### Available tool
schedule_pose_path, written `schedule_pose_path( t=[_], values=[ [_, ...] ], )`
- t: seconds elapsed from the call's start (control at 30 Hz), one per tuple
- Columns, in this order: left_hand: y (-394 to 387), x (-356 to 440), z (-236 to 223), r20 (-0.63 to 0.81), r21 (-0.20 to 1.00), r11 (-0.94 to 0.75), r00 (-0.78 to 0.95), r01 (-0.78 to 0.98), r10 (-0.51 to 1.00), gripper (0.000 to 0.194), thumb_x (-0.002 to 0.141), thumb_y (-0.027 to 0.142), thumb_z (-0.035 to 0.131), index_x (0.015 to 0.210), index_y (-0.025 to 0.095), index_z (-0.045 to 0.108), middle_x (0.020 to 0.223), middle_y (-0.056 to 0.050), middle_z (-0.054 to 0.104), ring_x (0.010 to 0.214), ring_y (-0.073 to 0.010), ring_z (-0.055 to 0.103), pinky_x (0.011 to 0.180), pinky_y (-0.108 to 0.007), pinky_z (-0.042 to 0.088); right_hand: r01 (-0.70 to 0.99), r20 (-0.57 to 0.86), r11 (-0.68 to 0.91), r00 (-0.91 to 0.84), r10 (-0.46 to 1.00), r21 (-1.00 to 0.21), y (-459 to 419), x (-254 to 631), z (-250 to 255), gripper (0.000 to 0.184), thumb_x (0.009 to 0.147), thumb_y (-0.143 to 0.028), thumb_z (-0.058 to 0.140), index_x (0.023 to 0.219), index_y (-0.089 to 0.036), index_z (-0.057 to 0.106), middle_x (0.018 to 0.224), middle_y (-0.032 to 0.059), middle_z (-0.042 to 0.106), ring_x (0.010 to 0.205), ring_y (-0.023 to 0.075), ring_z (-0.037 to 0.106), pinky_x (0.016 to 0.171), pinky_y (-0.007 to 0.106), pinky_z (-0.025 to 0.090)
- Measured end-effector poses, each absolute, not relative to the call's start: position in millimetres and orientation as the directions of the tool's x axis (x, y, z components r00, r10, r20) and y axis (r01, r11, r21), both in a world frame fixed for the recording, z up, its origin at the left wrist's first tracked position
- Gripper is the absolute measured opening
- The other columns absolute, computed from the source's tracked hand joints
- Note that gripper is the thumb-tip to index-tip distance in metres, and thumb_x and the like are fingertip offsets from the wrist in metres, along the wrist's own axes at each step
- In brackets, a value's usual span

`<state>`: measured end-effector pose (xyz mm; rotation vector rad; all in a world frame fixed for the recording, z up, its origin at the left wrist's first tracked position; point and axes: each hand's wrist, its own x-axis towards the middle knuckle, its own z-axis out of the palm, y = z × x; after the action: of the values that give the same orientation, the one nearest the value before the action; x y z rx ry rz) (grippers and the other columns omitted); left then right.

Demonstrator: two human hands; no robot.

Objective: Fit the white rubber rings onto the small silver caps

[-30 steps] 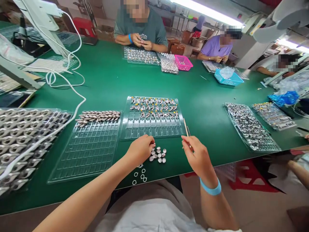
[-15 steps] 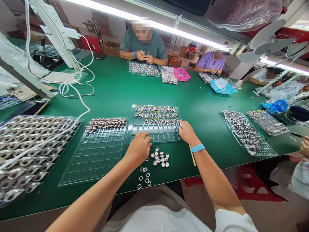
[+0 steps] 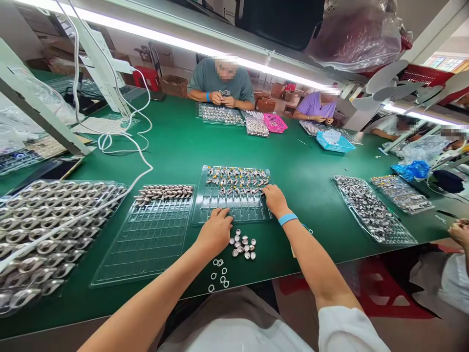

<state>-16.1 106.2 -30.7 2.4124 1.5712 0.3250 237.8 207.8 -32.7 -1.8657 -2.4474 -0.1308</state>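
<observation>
In the head view, a clear plastic tray (image 3: 244, 214) lies in front of me, its far rows filled with small silvery metal parts (image 3: 238, 180) that carry yellow bits. My left hand (image 3: 217, 231) rests at the tray's near left, fingers apart and holding nothing visible. My right hand (image 3: 275, 200), with a blue wristband, reaches over the tray's right edge. Its fingertips are pinched at a small metal part at the right end of the nearest filled row, partly hidden by the fingers. Close by the left hand lie loose round metal caps (image 3: 245, 246) and thin white rings (image 3: 220, 275).
To the left are a partly filled tray (image 3: 141, 244), a tray of large ring-shaped metal parts (image 3: 47, 220) and a white cable (image 3: 141, 168). More filled trays (image 3: 370, 208) lie at the right. Co-workers sit across the green table (image 3: 176, 146), near pink (image 3: 274, 123) and blue baskets (image 3: 335, 143).
My right hand has moved left from the tray's right edge onto the end of the parts row. My left hand stays at the tray's near side. The head view has shifted slightly.
</observation>
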Motion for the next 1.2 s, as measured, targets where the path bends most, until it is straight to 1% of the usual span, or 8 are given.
schedule_pose_path(
  t=[0.1, 0.2, 0.3, 0.4, 0.77, 0.9, 1.0, 1.2],
  values=[
    [106, -15, -31, 0.050, 0.323, -0.380, 0.385, 0.867, 0.921, 0.033, 0.092, 0.016, 0.045, 0.114, 0.010, 0.070, 0.139, -0.016, 0.055, 0.131, -0.0354, 0.042, 0.105, -0.046, 0.045, 0.956, 0.100, 0.292, -0.294, 0.951, 0.036, 213, 244, -33, 0.019, 0.096, -0.022, 0.052, 0.109, -0.014, 0.063, 0.117, 0.0098, 0.063, 0.107, 0.0218, 0.059, 0.093, 0.041, 0.050],
    [105, -14, -30, 0.054, 0.329, -0.377, 0.381, 0.866, 0.923, 0.033, 0.091, 0.016, 0.046, 0.114, 0.011, 0.070, 0.139, -0.016, 0.055, 0.131, -0.0347, 0.043, 0.105, -0.047, 0.045, 0.956, 0.123, 0.292, -0.292, 0.949, 0.015, 217, 246, -33, 0.024, 0.095, -0.032, 0.057, 0.113, -0.017, 0.061, 0.120, 0.0073, 0.061, 0.106, 0.0208, 0.061, 0.091, 0.043, 0.052],
    [104, -14, -29, 0.062, 0.339, -0.383, 0.386, 0.859, 0.920, 0.034, 0.091, 0.016, 0.046, 0.115, 0.011, 0.069, 0.139, -0.017, 0.055, 0.132, -0.0352, 0.043, 0.106, -0.048, 0.044, 0.962, 0.164, 0.271, -0.262, 0.951, -0.035, 217, 244, -33, 0.018, 0.096, -0.017, 0.049, 0.104, -0.014, 0.065, 0.112, 0.0113, 0.063, 0.107, 0.0225, 0.056, 0.094, 0.040, 0.049],
    [103, -14, -27, 0.069, 0.348, -0.385, 0.386, 0.855, 0.920, 0.034, 0.091, 0.016, 0.045, 0.115, 0.011, 0.069, 0.139, -0.018, 0.055, 0.131, -0.0361, 0.043, 0.105, -0.049, 0.045, 0.962, 0.204, 0.248, -0.221, 0.954, -0.116, 214, 242, -30, 0.029, 0.093, -0.007, 0.040, 0.102, -0.011, 0.067, 0.107, 0.0161, 0.064, 0.105, 0.0246, 0.052, 0.095, 0.038, 0.045],
    [100, -16, -14, 0.056, 0.420, -0.365, 0.378, 0.831, 0.924, 0.036, 0.093, 0.018, 0.044, 0.121, 0.008, 0.065, 0.139, -0.020, 0.054, 0.133, -0.0369, 0.043, 0.105, -0.053, 0.043, 0.845, 0.228, 0.320, -0.242, 0.943, -0.429, 119, 234, 24, 0.024, 0.090, -0.009, 0.042, 0.092, -0.018, 0.064, 0.095, 0.0054, 0.069, 0.089, 0.0165, 0.063, 0.082, 0.028, 0.049],
    [66, -15, 10, 0.060, 0.777, -0.327, 0.454, 0.538, 0.889, 0.036, 0.094, 0.029, 0.049, 0.126, 0.019, 0.061, 0.138, -0.011, 0.058, 0.128, -0.0266, 0.052, 0.109, -0.046, 0.042, 0.689, 0.228, 0.349, -0.264, 0.937, -0.635, 41, 218, 41, 0.016, 0.092, -0.016, 0.050, 0.101, -0.021, 0.062, 0.093, 0.0032, 0.068, 0.085, 0.0157, 0.064, 0.079, 0.028, 0.051],
    [35, -15, 22, -0.069, 0.953, -0.102, 0.532, 0.285, 0.844, 0.035, 0.092, 0.036, 0.052, 0.123, 0.023, 0.063, 0.122, -0.007, 0.069, 0.113, -0.0229, 0.064, 0.102, -0.039, 0.049, 0.605, 0.275, 0.345, -0.209, 0.938, -0.718, -3, 205, 40, 0.017, 0.092, -0.016, 0.052, 0.105, -0.023, 0.060, 0.092, 0.0027, 0.066, 0.082, 0.0152, 0.063, 0.076, 0.028, 0.052],
    [11, -16, 7, -0.266, 0.927, 0.365, 0.539, -0.083, 0.799, 0.042, 0.088, 0.049, 0.060, 0.114, 0.017, 0.068, 0.103, -0.010, 0.074, 0.093, -0.0213, 0.069, 0.087, -0.034, 0.056, 0.420, 0.319, 0.294, -0.013, 0.948, -0.859, -36, 178, 12, 0.025, 0.090, -0.012, 0.054, 0.110, -0.027, 0.059, 0.094, 0.0039, 0.065, 0.086, 0.0177, 0.063, 0.073, 0.031, 0.054]
  ],
)
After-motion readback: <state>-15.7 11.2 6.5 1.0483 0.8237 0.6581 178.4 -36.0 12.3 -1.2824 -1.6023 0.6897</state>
